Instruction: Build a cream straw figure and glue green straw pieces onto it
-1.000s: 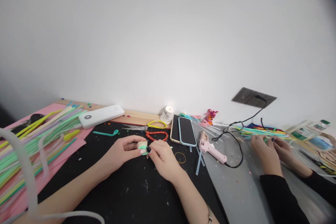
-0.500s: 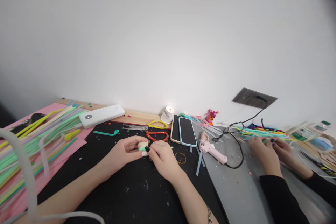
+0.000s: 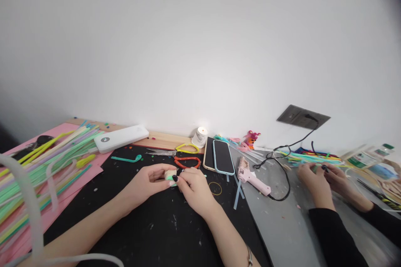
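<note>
My left hand (image 3: 144, 183) is closed on a small cream-and-green fuzzy piece (image 3: 169, 174), which looks like coiled pipe cleaner. Its thumb and fingers pinch the piece from the left, above the black mat (image 3: 150, 233). Close against it on the right is my right hand (image 3: 197, 190), its thumb pressed to the curled fingers at the piece's edge. What those right fingers grip is mostly hidden. Just beyond the hands lie scissors (image 3: 187, 162) with red and yellow wrapped handles. A bent teal pipe cleaner (image 3: 127, 159) rests to their left.
Pipe cleaners (image 3: 40, 175) cover pink paper at left, beside a white power bank (image 3: 121, 138). Two phones (image 3: 223, 156), a paper cup (image 3: 199, 137) and a pink glue gun (image 3: 253, 179) with a black cord stand farther back. A co-worker's hands (image 3: 316, 183) work at right.
My two hands and the fuzzy piece hold almost the same place, with only slight finger movement. The co-worker's hands have shifted a little.
</note>
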